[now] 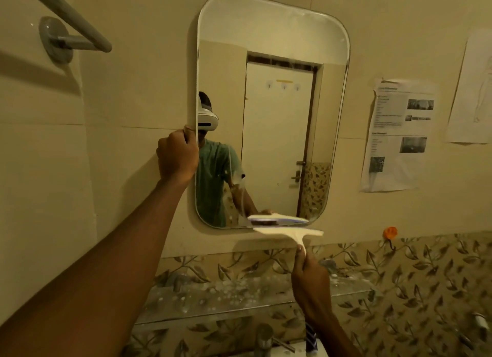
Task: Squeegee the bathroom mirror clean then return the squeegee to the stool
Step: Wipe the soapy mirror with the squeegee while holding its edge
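A rounded rectangular mirror (277, 111) hangs on the cream wall. My left hand (177, 155) grips its left edge at mid height, fingers curled round the rim. My right hand (310, 274) holds the handle of a white squeegee (290, 233), whose blade lies level just at the mirror's bottom edge, right of centre. Streaks and drops of water run down the lower middle of the glass. The stool is out of view.
A glass shelf (239, 298) spotted with foam runs below the mirror, above a tap (263, 338). A towel rail (72, 18) juts out at upper left. Printed papers (399, 135) are stuck on the wall to the right, beside an orange hook (390, 232).
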`<state>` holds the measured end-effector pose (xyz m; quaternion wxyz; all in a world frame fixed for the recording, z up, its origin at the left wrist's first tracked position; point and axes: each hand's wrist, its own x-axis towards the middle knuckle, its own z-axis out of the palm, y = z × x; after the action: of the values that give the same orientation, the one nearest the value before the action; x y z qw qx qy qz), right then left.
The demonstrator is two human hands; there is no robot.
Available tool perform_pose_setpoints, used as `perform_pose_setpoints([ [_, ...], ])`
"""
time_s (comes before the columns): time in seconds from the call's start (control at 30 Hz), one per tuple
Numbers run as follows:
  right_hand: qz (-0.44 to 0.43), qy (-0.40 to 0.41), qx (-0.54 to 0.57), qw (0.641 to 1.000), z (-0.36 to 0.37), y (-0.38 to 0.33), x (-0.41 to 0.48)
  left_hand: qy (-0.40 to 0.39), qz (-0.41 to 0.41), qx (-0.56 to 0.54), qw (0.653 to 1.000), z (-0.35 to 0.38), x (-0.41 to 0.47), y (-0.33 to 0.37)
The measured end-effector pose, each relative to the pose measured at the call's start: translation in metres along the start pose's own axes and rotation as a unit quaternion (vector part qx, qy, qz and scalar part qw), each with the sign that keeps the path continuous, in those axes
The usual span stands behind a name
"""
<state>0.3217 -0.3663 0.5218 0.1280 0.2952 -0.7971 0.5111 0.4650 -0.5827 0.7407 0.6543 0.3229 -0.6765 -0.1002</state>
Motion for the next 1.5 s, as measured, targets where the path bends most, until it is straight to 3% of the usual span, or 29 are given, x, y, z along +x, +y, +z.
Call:
perform_pose_setpoints([
  [0.2, -0.039, 0.05, 0.005, 0.998, -0.027, -0.011, 0.042, -0.002, -0.003, -0.001, 1.0, 0.001, -0.001, -0.001],
  [0.33, -0.041, 0.032, -0.037, 0.998, -0.017, 0.012, 0.041, -0.008, -0.003, 0.009, 1.0, -0.001, -0.002, 0.001],
  [0.47, -0.033, -0.034, -0.077, 0.996, -0.019, 0.023, 0.023, -0.024, -0.009, 0.024, 0.999, -0.003, -0.001, 0.006],
  [0.57, -0.036, -0.023, -0.054, 0.998, -0.027, 0.013, 0.016, -0.063, 0.009, 0.042, 0.997, -0.008, 0.011, 0.003],
  [0.67, -0.053, 0.003, -0.003, 0.999, -0.035, -0.019, 0.025, -0.082, 0.044, 0.059, 0.994, -0.018, 0.027, 0.003],
  [0.87, -0.149, 0.028, 0.079, 0.985, -0.055, -0.127, 0.069, -0.024, 0.016, -0.051, 0.998, -0.033, 0.06, 0.034],
  [1.07, -0.191, 0.058, 0.155, 0.968, -0.068, -0.229, 0.127, -0.044, -0.021, -0.106, 0.993, -0.038, 0.092, 0.076],
  [1.3, -0.207, 0.118, 0.154, 0.959, -0.089, -0.32, 0.196, -0.099, -0.116, -0.165, 0.974, -0.031, 0.112, 0.075],
  [1.5, -0.218, 0.096, 0.127, 0.963, -0.085, -0.332, 0.203, -0.112, -0.086, -0.143, 0.98, -0.031, 0.106, 0.079],
])
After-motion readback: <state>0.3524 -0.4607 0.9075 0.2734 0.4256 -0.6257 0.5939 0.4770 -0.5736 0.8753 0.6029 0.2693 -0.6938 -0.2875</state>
